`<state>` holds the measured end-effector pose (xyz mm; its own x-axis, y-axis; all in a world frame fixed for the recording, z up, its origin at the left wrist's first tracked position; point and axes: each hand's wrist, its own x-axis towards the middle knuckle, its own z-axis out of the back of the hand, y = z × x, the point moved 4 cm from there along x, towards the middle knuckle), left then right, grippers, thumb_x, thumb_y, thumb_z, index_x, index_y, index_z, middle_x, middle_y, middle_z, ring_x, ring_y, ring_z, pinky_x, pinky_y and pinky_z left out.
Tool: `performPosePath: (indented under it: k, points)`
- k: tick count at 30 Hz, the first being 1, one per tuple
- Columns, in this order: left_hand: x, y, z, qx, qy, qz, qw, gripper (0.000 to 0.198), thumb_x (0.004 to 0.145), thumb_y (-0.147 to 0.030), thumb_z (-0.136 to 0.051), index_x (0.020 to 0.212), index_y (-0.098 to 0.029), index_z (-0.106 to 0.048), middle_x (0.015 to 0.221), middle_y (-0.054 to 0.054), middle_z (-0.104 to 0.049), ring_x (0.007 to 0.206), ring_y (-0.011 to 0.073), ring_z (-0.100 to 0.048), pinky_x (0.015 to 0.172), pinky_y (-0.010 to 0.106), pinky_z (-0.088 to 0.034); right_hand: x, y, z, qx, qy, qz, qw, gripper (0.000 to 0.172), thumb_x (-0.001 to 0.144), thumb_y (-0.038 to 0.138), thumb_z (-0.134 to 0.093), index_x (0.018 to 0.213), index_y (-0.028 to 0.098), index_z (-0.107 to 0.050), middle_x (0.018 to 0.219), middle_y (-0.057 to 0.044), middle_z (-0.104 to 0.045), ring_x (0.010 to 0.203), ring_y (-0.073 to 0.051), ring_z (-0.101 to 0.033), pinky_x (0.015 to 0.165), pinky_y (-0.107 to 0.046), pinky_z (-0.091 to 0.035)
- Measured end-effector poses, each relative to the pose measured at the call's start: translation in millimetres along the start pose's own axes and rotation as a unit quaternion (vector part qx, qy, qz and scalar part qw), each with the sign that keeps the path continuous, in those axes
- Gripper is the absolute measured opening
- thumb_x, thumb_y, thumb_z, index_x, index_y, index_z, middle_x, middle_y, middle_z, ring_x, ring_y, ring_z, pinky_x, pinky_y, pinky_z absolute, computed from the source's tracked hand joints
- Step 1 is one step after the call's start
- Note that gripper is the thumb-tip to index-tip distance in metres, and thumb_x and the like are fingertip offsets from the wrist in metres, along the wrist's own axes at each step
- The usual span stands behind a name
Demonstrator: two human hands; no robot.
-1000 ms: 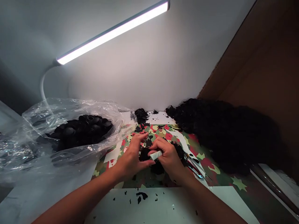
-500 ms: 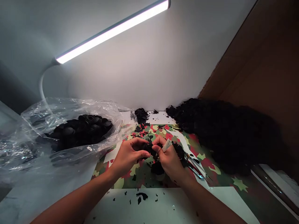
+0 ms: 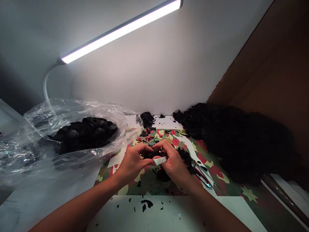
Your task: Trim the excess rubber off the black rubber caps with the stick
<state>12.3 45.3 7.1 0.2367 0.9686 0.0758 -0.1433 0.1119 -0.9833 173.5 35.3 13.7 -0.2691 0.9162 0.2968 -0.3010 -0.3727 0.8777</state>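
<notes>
My left hand (image 3: 132, 162) and my right hand (image 3: 174, 164) meet over a camouflage-patterned mat (image 3: 224, 177). Together they pinch a small round black part (image 3: 150, 154) between their fingertips. A small white tool (image 3: 160, 160) lies in my right hand, its tip pointing left against the part. Both hands have curled fingers. Black scraps (image 3: 161, 175) lie on the mat just under my hands.
A clear plastic bag (image 3: 48, 141) at the left holds a heap of round black parts (image 3: 84, 132). A large pile of black parts (image 3: 236, 141) fills the right side, against a brown board (image 3: 277, 74). Scissors (image 3: 204, 175) lie right of my right hand. A lamp bar (image 3: 120, 30) glows overhead.
The white tool swung up at the half-second mark and has come back down level against the black part. My hands drew a little closer together.
</notes>
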Motion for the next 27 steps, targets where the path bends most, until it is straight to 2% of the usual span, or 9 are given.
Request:
performPosePath:
  k: [2,4,7,11,14,16,19,22,27]
  points:
    - [-0.2,1.4,-0.6,0.013,-0.005,-0.008,1.0,0.017,0.067,-0.021,-0.083,0.078,-0.017,-0.071,0.076,0.001,-0.068,0.062,0.014,-0.06,0.053,0.023,-0.047,0.5,0.1,-1.6,-0.008,-0.009,0.013,1.0,0.012,0.088,0.021,-0.068,0.1,0.023,-0.069,0.096,-0.002,-0.064,0.084,-0.019,-0.057,0.07,-0.029,-0.043]
    - [-0.6,2.5,-1.4,0.022,-0.009,-0.011,1.0,0.02,0.065,-0.021,-0.085,0.078,-0.017,-0.071,0.075,0.0,-0.068,0.066,0.0155,-0.061,0.057,0.024,-0.049,0.1,-1.4,-3.0,-0.01,-0.028,0.018,0.999,0.011,0.086,0.013,-0.064,0.088,0.022,-0.07,0.085,-0.001,-0.063,0.077,-0.018,-0.057,0.067,-0.028,-0.042]
    - [-0.4,3.5,-2.7,0.045,-0.008,-0.012,0.999,0.026,0.063,-0.018,-0.087,0.084,-0.018,-0.072,0.079,0.001,-0.069,0.073,0.0173,-0.062,0.067,0.027,-0.05,-1.5,-3.0,-4.0,-0.033,-0.063,0.033,0.997,0.02,0.08,0.003,-0.056,0.073,0.021,-0.063,0.074,0.001,-0.059,0.068,-0.016,-0.055,0.063,-0.027,-0.04]
    - [0.1,2.9,-5.5,0.093,0.022,-0.026,0.995,0.027,0.068,-0.014,-0.082,0.093,-0.02,-0.074,0.09,0.002,-0.07,0.083,0.02,-0.064,0.077,0.03,-0.05,-3.0,-2.4,-5.2,-0.091,-0.072,0.057,0.992,0.023,0.076,0.001,-0.047,0.073,0.021,-0.057,0.071,0.001,-0.057,0.065,-0.016,-0.053,0.06,-0.027,-0.037]
    - [-1.5,2.6,-5.8,0.132,0.015,-0.034,0.991,0.014,0.071,-0.016,-0.08,0.082,-0.019,-0.073,0.082,0.001,-0.067,0.078,0.0197,-0.062,0.072,0.03,-0.048,-2.9,-1.1,-6.6,-0.117,-0.066,0.06,0.989,0.022,0.074,0.002,-0.045,0.074,0.022,-0.053,0.071,0.001,-0.054,0.064,-0.016,-0.051,0.06,-0.027,-0.037]
    - [-3.4,2.6,-5.3,0.119,-0.009,-0.031,0.992,0.008,0.074,-0.017,-0.077,0.078,-0.019,-0.07,0.077,0.0,-0.067,0.071,0.0178,-0.06,0.066,0.028,-0.047,-2.2,0.5,-7.1,-0.111,-0.073,0.055,0.99,0.024,0.071,0.0,-0.043,0.076,0.022,-0.052,0.073,0.0,-0.055,0.067,-0.017,-0.053,0.063,-0.027,-0.038]
    - [-5.5,1.3,-5.5,0.099,-0.045,-0.036,0.993,0.01,0.075,-0.017,-0.076,0.072,-0.018,-0.067,0.071,-0.001,-0.066,0.065,0.0161,-0.059,0.061,0.026,-0.045,0.0,1.4,-8.3,-0.101,-0.079,0.027,0.991,0.026,0.07,-0.001,-0.04,0.078,0.023,-0.05,0.073,0.0,-0.055,0.067,-0.017,-0.052,0.062,-0.027,-0.038]
    - [-4.9,-2.3,-7.3,0.113,-0.056,-0.066,0.99,0.009,0.074,-0.013,-0.075,0.071,-0.019,-0.069,0.069,-0.001,-0.066,0.065,0.0163,-0.06,0.06,0.026,-0.045,4.5,0.2,-9.4,-0.102,-0.074,-0.003,0.992,0.022,0.076,0.002,-0.041,0.074,0.023,-0.046,0.066,0.002,-0.051,0.061,-0.017,-0.047,0.058,-0.027,-0.035]
    - [0.0,-7.9,-3.9,0.147,-0.085,-0.1,0.98,0.014,0.072,-0.012,-0.076,0.064,-0.019,-0.067,0.061,-0.002,-0.063,0.059,0.0144,-0.056,0.059,0.026,-0.043,20.9,0.0,-10.9,-0.115,-0.071,-0.007,0.991,0.02,0.077,0.005,-0.04,0.071,0.024,-0.042,0.062,0.003,-0.049,0.059,-0.017,-0.046,0.056,-0.026,-0.033]
